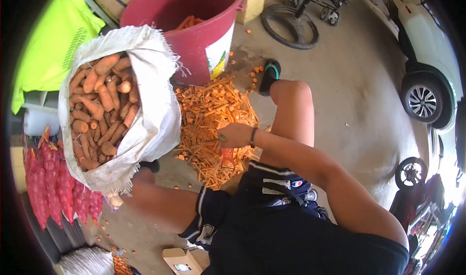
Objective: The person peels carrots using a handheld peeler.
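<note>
Green tool (221, 138) is sticking out leftward from the right hand (235, 135), only its tip showing. The fingers are curling shut around it, a tight fist with no gap visible. An orange-red piece (227, 157) is hanging right under the fist, touching it; can't tell if the hand is holding it too. A dark wristband (253, 137) is sitting on that wrist. The left hand is not showing.

The hand is hovering over a heap of carrot peelings (208, 110), which is spreading across the concrete floor (349, 105) between the person's knees. Left of the heap, touching it, a white sack (158, 115) is standing open, rim rolled down, full of carrots (99, 110). Behind heap and sack, a red tub (194, 42) is holding more carrot bits. A foot in a black sandal (269, 75) is resting at the heap's far edge. Red mesh bags (53, 185) are lying far left, below the sack. A tyre (290, 26) is lying beyond the tub, and a white car (427, 61) is parking far right, well apart.
</note>
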The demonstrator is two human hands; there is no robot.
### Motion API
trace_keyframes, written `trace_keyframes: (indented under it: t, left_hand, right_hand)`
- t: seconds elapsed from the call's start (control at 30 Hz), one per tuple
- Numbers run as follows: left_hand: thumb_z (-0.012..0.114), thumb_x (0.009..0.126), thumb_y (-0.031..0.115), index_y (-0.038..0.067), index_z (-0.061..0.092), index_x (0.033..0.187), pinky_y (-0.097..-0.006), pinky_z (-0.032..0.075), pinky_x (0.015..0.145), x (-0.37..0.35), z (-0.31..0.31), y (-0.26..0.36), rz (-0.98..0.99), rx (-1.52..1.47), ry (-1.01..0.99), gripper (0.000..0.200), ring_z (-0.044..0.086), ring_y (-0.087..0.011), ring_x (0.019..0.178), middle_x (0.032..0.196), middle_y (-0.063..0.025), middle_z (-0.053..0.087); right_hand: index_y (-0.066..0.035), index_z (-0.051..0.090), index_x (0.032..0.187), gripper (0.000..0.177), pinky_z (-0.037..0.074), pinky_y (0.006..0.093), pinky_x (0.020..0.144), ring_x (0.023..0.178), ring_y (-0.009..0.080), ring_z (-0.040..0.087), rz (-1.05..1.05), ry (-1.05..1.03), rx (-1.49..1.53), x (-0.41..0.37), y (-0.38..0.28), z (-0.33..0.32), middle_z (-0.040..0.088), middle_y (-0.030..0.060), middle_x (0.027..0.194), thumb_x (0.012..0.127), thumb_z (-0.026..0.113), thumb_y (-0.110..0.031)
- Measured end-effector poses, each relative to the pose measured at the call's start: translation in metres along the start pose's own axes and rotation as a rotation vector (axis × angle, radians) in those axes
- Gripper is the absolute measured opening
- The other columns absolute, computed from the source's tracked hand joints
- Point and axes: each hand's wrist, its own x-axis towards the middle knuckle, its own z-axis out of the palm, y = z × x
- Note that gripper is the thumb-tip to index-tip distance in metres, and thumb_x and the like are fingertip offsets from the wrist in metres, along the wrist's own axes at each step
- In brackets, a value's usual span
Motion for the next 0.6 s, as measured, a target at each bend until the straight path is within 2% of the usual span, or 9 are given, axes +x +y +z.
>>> trace_keyframes:
  t: [0.07,0.17,0.23,0.27,0.33,0.37,0.43,0.5,0.6]
  left_hand:
    - [0.061,0.097,0.017,0.006,0.057,0.093,-0.0308,0.046,0.066,-0.001,-0.003,-0.001,-0.005,-0.013,0.004,0.012,0.056,-0.0118,0.07,0.074,-0.0023,0.057]
    - [0.062,0.096,0.017,0.006,0.057,0.094,-0.0309,0.047,0.066,-0.004,-0.011,-0.001,-0.001,-0.02,0.017,0.012,0.056,-0.0118,0.071,0.075,-0.0024,0.057]
    - [0.062,0.096,0.017,0.006,0.058,0.095,-0.031,0.047,0.067,-0.004,-0.008,0.002,-0.012,-0.008,0.004,0.012,0.056,-0.0119,0.071,0.076,-0.0024,0.058]
    - [0.062,0.096,0.017,0.006,0.058,0.095,-0.031,0.047,0.067,-0.004,-0.012,0.001,-0.013,-0.02,0.018,0.012,0.056,-0.0119,0.071,0.076,-0.0025,0.058]
    - [0.063,0.095,0.017,0.006,0.058,0.096,-0.0311,0.047,0.067,-0.005,-0.014,0.0,-0.009,-0.022,0.015,0.012,0.057,-0.0119,0.072,0.077,-0.0025,0.058]
    - [0.063,0.095,0.017,0.006,0.058,0.096,-0.0312,0.048,0.067,-0.004,-0.013,0.0,-0.007,-0.02,0.014,0.012,0.057,-0.012,0.072,0.077,-0.0026,0.059]
    - [0.064,0.095,0.017,0.006,0.059,0.097,-0.0313,0.048,0.068,-0.003,-0.013,0.002,-0.02,-0.008,0.016,0.012,0.057,-0.012,0.072,0.078,-0.0026,0.059]
    - [0.064,0.095,0.017,0.006,0.059,0.097,-0.0314,0.048,0.068,-0.007,-0.016,0.0,-0.026,0.0,0.015,0.012,0.057,-0.012,0.073,0.078,-0.0027,0.059]
    - [0.065,0.094,0.017,0.006,0.059,0.098,-0.0315,0.048,0.069,-0.014,-0.019,-0.004,-0.037,0.014,0.014,0.013,0.058,-0.0121,0.074,0.079,-0.0028,0.06]
  right_hand:
    - [-0.005,0.063,0.105,0.04,0.05,0.0454,0.076,0.081,0.0362,0.066,0.003,0.051,0.063,-0.011,-0.012,-0.005,0.065,0.0174,0.083,0.092,0.064,-0.042]
    - [-0.004,0.064,0.101,0.048,0.049,0.0396,0.074,0.081,0.0248,0.064,0.01,0.156,0.38,-0.05,-0.046,-0.03,0.064,0.0122,0.085,0.093,0.065,-0.051]
    - [-0.003,0.063,0.098,0.05,0.046,0.0348,0.071,0.077,0.0159,0.057,0.088,0.121,0.718,-0.098,-0.072,-0.065,0.058,0.0043,0.079,0.096,0.063,-0.052]
    - [0.0,0.065,0.105,0.052,0.048,0.0324,0.074,0.082,0.0115,0.058,0.095,0.148,0.75,-0.127,-0.069,-0.077,0.061,0.0018,0.086,0.096,0.064,-0.051]
    - [-0.001,0.062,0.098,0.04,0.047,0.0271,0.066,0.073,0.01,0.055,0.709,0.428,0.839,-0.198,-0.09,-0.101,0.06,0.0008,0.087,0.098,0.065,-0.04]
    - [-0.002,0.063,0.096,0.038,0.046,0.0256,0.063,0.072,0.0109,0.056,0.522,0.388,0.884,-0.241,-0.035,-0.087,0.061,0.0018,0.084,0.098,0.065,-0.04]
    - [-0.002,0.064,0.12,0.045,0.05,0.0251,0.067,0.085,0.0125,0.065,0.52,0.319,1.04,-0.315,0.012,-0.077,0.066,0.0061,0.093,0.098,0.064,-0.042]
    - [-0.003,0.064,0.099,0.035,0.048,0.0253,0.061,0.071,0.0119,0.06,0.792,0.245,0.994,-0.367,0.016,-0.047,0.066,0.0042,0.086,0.1,0.061,-0.038]
    - [-0.005,0.065,0.104,0.039,0.05,0.0263,0.062,0.077,0.0133,0.067,0.98,0.079,1.245,-0.436,0.019,0.049,0.067,0.0041,0.088,0.099,0.062,-0.044]
